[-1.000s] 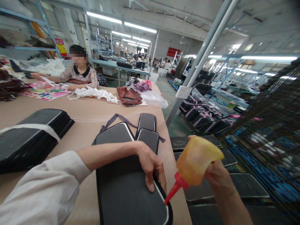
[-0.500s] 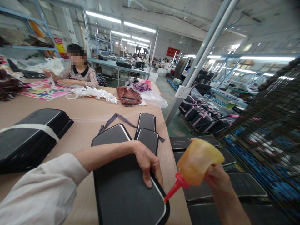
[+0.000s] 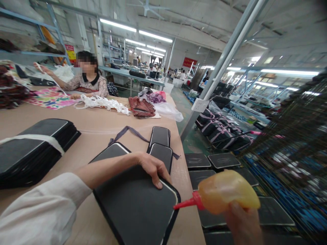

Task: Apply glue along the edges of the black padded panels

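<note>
My left hand (image 3: 153, 167) lies on a dark grey panel (image 3: 133, 204) with a white-piped edge, fingers curled over its far edge and thumb pressing on top. The panel rests on the brown table (image 3: 94, 129), turned at an angle. My right hand (image 3: 242, 223) grips a yellow squeeze bottle (image 3: 227, 191) from below. The bottle lies almost level, and its red nozzle (image 3: 185, 203) touches the panel's right edge near the corner. Two smaller grey panels (image 3: 160, 144) lie just beyond my left hand.
A strapped stack of dark panels (image 3: 33, 146) sits at the left. Further panels (image 3: 212, 160) lie spread on a lower surface right of the table. A person (image 3: 88, 78) works with white tape and fabric at the far end. A wire rack (image 3: 296, 143) fills the right.
The panel has been turned anticlockwise under my left hand. The bottle has tipped from pointing down to nearly level, its nozzle now at the panel's right edge.
</note>
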Demonstrator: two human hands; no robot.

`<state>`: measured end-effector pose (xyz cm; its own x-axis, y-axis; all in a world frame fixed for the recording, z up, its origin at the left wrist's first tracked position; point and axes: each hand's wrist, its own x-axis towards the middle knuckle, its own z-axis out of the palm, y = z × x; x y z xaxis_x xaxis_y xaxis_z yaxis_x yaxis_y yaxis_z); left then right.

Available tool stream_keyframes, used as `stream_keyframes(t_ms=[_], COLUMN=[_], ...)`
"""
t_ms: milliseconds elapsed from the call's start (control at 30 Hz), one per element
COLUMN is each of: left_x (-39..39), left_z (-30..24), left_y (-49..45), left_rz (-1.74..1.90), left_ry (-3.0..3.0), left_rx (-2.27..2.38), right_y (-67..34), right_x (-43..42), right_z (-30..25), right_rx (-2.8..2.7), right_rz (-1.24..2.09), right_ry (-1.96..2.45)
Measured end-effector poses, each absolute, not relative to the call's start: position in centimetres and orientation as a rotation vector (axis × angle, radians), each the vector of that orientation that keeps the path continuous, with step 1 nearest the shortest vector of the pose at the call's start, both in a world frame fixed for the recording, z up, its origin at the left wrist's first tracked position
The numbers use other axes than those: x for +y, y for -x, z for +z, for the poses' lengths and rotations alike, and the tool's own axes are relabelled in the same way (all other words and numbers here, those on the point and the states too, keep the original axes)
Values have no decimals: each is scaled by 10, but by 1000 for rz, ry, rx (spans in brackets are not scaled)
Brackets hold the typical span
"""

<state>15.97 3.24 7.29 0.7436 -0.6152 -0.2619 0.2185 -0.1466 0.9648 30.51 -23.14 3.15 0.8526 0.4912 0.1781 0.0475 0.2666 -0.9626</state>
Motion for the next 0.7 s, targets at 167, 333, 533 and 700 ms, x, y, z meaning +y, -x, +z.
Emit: stream_keyframes(t_ms=[167, 333, 533, 700], left_x=[39, 43, 47, 49], left_z=[69, 60, 54, 51], left_y=[-151, -148, -144, -141], left_rz=[-698, -659, -631, -603], left_ry=[-1519, -1502, -1482, -1444], left_rx=[-218, -163, -114, -78], right_y=[-310, -306, -301, -297], right_x=[-234, -230, -229, -231], right_z=[26, 30, 29, 29], right_rx=[-325, -327, -333, -388], right_rz=[302, 302, 310, 301], right_ry=[1172, 1129, 1150, 1227])
